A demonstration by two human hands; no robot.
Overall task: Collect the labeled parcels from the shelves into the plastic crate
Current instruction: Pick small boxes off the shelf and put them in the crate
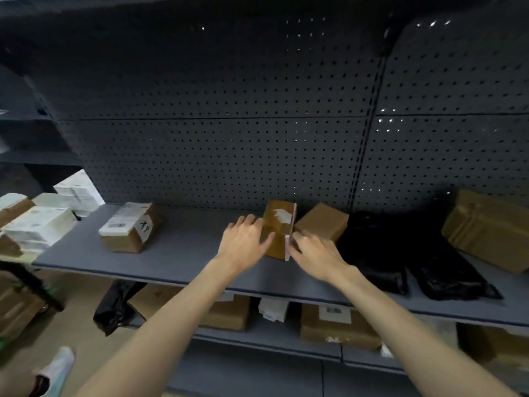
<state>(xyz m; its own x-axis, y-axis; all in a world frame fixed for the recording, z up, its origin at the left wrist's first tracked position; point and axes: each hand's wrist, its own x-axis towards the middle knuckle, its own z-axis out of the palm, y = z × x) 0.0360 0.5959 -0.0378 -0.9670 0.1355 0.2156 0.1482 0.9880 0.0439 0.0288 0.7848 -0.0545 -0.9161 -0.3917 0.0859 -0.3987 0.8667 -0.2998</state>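
A small brown cardboard parcel point(279, 224) with a torn white label stands on edge in the middle of the grey shelf point(183, 247). My left hand point(244, 239) lies against its left face, fingers spread and the thumb across the front. My right hand point(313, 252) touches its right edge, where a white strip shows. A plain brown box point(322, 220) sits just behind to the right. Farther left lies a brown parcel with a white label point(128, 227). No plastic crate is in view.
Black plastic bags point(400, 253) lie right of my hands, a larger brown box point(489, 227) beyond them. White-labelled parcels point(40, 222) pile up at the far left. The lower shelf holds more boxes point(337, 325) and a black bag point(114, 305). Dark pegboard backs the shelf.
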